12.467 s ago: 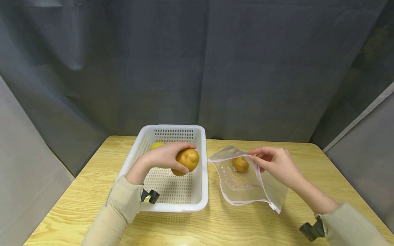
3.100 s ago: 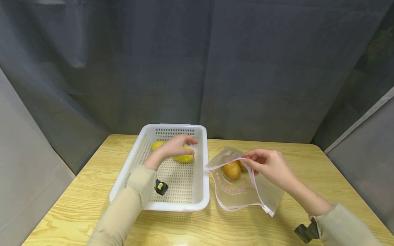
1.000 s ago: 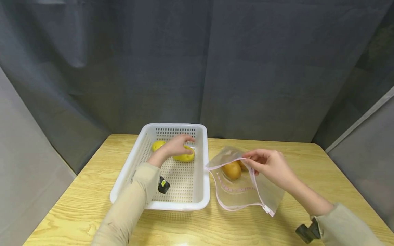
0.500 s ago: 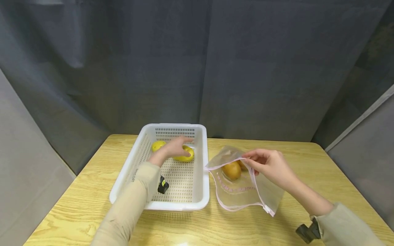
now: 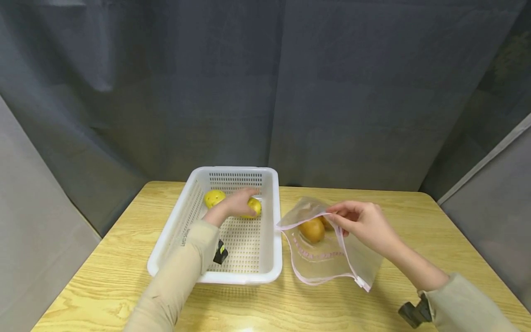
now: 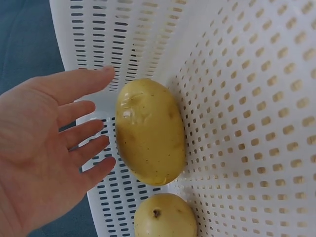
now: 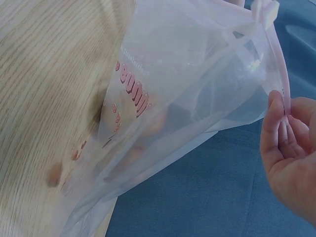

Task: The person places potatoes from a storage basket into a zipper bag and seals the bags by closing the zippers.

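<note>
My left hand [image 5: 239,203] is inside the white plastic basket, fingers and thumb spread beside a yellow potato [image 5: 254,207]. In the left wrist view the palm faces that long potato [image 6: 150,133], with a small gap between it and the fingertips. A second yellow potato [image 5: 214,198] lies in the back left of the basket. With thumb and fingers, my right hand [image 5: 365,226] pinches the pink-edged mouth of a clear zip bag [image 5: 325,269], which stands open. Within the bag are a brownish-orange rounded thing [image 5: 312,230] and another [image 5: 326,224] partly hidden behind it.
The white basket [image 5: 275,258] has slotted walls and stands at the left of the wooden table [image 5: 232,309]. A white slider [image 5: 362,283] sits at the bag's near corner. Dark cloth [image 5: 265,92] hangs behind the table.
Since the oldest frame, the brownish-orange thing in my left hand has gone into the bag. The left hand has returned to the basket and lowered beside the potato. The right hand keeps its pinch.
</note>
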The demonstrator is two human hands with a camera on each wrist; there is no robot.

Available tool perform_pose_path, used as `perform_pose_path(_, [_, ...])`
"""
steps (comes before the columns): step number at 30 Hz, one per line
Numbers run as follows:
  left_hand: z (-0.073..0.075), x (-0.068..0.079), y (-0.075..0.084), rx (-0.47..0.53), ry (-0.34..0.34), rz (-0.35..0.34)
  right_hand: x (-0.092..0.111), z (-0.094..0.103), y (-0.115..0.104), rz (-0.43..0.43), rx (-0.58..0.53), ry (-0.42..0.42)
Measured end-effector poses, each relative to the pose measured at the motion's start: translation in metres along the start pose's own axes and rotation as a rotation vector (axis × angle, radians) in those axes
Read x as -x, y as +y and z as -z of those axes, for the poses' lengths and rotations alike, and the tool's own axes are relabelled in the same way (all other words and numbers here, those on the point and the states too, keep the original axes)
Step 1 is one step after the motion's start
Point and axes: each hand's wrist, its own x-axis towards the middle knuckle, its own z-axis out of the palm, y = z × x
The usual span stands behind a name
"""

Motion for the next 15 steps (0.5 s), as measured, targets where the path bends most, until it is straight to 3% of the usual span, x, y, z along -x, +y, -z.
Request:
perform_pose_path(9, [-0.0083,-0.0048,-0.0044,-0.087,-0.002,0.015,-0.0001,0.0015,0.0003,0.002,0.003,-0.007])
perform_pose_path(15, [-0.0093,-0.0044,-0.0051,-0.092,-0.013,0.044,0.0014,0.0020,-0.0003,0.002,0.011,-0.008])
